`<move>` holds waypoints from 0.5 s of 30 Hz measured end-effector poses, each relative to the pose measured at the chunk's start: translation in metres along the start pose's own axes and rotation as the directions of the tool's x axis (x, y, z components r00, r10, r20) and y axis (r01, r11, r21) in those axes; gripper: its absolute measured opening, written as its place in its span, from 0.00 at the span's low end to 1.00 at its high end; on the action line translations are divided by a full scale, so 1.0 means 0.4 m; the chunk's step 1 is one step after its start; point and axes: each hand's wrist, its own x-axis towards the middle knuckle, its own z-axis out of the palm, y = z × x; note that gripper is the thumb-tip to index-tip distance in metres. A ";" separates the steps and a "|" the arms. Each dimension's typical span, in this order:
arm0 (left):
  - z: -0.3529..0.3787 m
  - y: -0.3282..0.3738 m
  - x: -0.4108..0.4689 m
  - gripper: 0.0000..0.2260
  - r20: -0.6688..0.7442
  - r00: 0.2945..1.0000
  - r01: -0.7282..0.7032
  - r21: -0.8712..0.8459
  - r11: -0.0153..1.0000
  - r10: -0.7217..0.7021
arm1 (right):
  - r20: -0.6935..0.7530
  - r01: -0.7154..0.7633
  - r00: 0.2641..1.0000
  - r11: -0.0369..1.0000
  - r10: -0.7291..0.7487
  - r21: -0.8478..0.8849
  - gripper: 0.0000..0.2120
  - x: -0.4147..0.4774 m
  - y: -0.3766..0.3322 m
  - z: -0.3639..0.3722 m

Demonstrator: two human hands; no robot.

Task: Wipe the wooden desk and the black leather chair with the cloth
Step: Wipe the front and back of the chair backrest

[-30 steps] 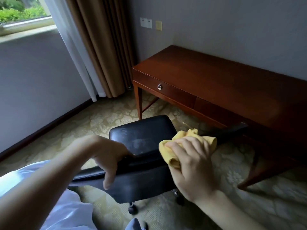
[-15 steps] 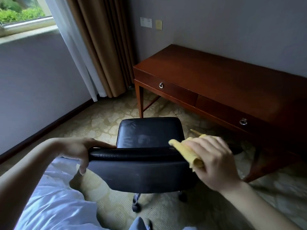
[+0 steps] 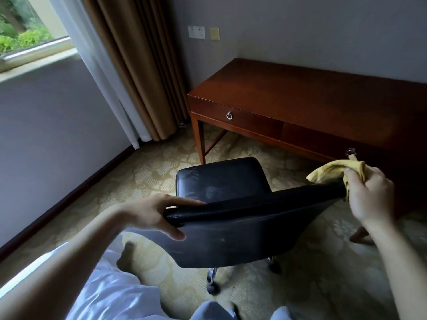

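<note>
Wooden desk (image 3: pixel 323 100) stands against the far wall, with two ring-pull drawers along its front edge. Black leather chair (image 3: pixel 242 239) stands on castors on the patterned carpet before that edge, backrest toward the camera, seat scuffed. Left hand (image 3: pixel 150 213) clasps the left end of the backrest's top edge, fingers in front, thumb behind. Right hand (image 3: pixel 367 192) clutches the bunched yellow cloth (image 3: pixel 330 172) against the right end of that edge. Wall plates (image 3: pixel 196 32) sit above the desk's left corner, markings too small to read.

Chair (image 3: pixel 221 181) stands before desk (image 3: pixel 312 107), curtain (image 3: pixel 138 65) left.
</note>
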 end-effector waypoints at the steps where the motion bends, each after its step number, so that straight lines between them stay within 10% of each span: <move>1: -0.003 0.001 -0.003 0.31 -0.021 1.000 -0.017 -0.002 1.000 0.017 | 0.004 -0.001 1.000 1.000 0.001 -0.005 0.23 -0.004 -0.006 0.001; 10: -0.045 -0.052 -0.019 0.35 -0.114 0.981 -0.152 0.036 0.988 0.155 | -0.018 -0.085 0.996 0.993 0.084 -0.085 0.24 -0.086 -0.067 0.019; 15: -0.076 -0.075 -0.034 0.36 -0.271 0.883 -0.277 0.359 0.891 0.384 | -0.161 0.011 0.987 0.998 -0.020 -0.061 0.23 -0.151 -0.101 0.029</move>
